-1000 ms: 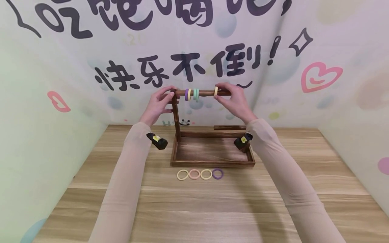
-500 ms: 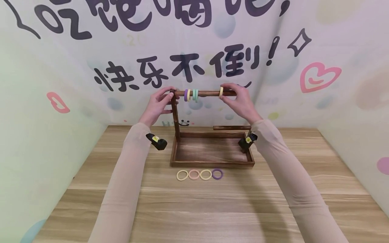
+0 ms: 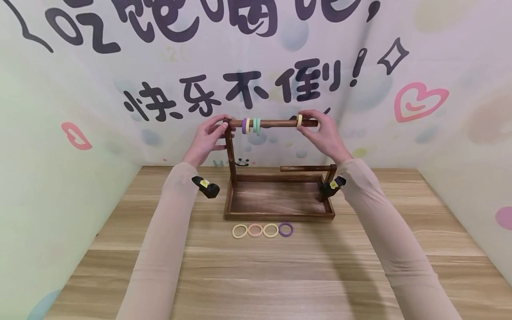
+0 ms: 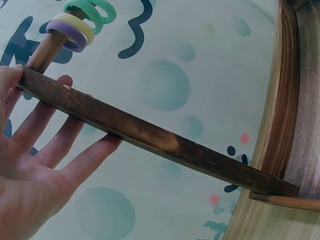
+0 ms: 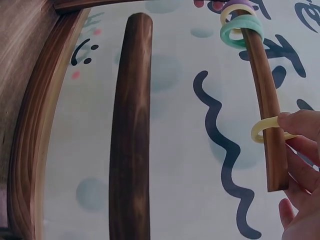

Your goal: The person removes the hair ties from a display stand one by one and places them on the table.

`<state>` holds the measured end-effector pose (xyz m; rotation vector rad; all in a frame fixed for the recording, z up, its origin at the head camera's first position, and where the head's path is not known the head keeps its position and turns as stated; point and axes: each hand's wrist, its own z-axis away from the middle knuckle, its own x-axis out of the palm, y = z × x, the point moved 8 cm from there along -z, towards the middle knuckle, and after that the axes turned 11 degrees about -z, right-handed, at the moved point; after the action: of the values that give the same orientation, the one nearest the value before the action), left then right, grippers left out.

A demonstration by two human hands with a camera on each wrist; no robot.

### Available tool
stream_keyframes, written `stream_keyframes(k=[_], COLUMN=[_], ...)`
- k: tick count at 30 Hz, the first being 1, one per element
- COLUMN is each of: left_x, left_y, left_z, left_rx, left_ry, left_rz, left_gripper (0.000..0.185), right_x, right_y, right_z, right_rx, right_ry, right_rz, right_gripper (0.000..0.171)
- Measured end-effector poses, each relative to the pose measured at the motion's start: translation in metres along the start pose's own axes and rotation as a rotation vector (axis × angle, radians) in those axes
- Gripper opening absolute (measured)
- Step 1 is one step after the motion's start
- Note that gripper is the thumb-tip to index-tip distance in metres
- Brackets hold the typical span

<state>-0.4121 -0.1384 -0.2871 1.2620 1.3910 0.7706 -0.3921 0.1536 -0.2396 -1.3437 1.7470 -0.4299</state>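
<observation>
In the head view, my right hand (image 3: 326, 137) pinches a pale yellow ring (image 3: 299, 121) between thumb and fingertips. That ring encircles the upper wooden bar (image 3: 276, 124) close to its free right end, as the right wrist view also shows. Farther left on the bar hang a purple ring (image 3: 244, 126), another yellow ring (image 3: 248, 126) and two mint-green rings (image 3: 257, 126). My left hand (image 3: 204, 138) holds the top of the wooden stand's left post (image 3: 231, 153). In the left wrist view its thumb lies on the post's end, with the fingers spread behind the post (image 4: 130, 127).
The stand's shallow tray (image 3: 280, 217) rests on the wood-grain table. A lower bar (image 3: 305, 168) extends left from a shorter post at the right. Before the tray, a yellow ring (image 3: 240, 238), pink ring (image 3: 256, 236), yellow ring (image 3: 270, 237) and purple ring (image 3: 286, 235) lie flat.
My right hand has slid the pinched yellow ring rightward along the upper bar, so the bar's free end now shows. The left hand keeps its place on the post.
</observation>
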Motion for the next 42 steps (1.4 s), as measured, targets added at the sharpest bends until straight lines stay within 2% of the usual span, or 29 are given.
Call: stream_keyframes(k=[7, 20, 29, 42], left_x=[0.000, 0.000, 0.000, 0.000], left_y=[-0.001, -0.002, -0.001, -0.001], left_z=[0.000, -0.002, 0.000, 0.000], left_rx=[-0.002, 0.001, 0.003, -0.005], left_ry=[-0.004, -0.011, -0.012, -0.006], left_rz=[0.001, 0.008, 0.006, -0.001], left_gripper=[0.032, 0.033, 0.033, 0.030], right_x=[-0.006, -0.020, -0.031, -0.045], right_y=[0.006, 0.008, 0.018, 0.028], right_z=[0.003, 0.007, 0.011, 0.019], right_rx=[0.040, 0.047, 0.080, 0.092], right_ry=[0.010, 0.032, 0.062, 0.101], right_rz=[0.023, 0.017, 0.044, 0.026], right_gripper=[0.038, 0.037, 0.037, 0.036])
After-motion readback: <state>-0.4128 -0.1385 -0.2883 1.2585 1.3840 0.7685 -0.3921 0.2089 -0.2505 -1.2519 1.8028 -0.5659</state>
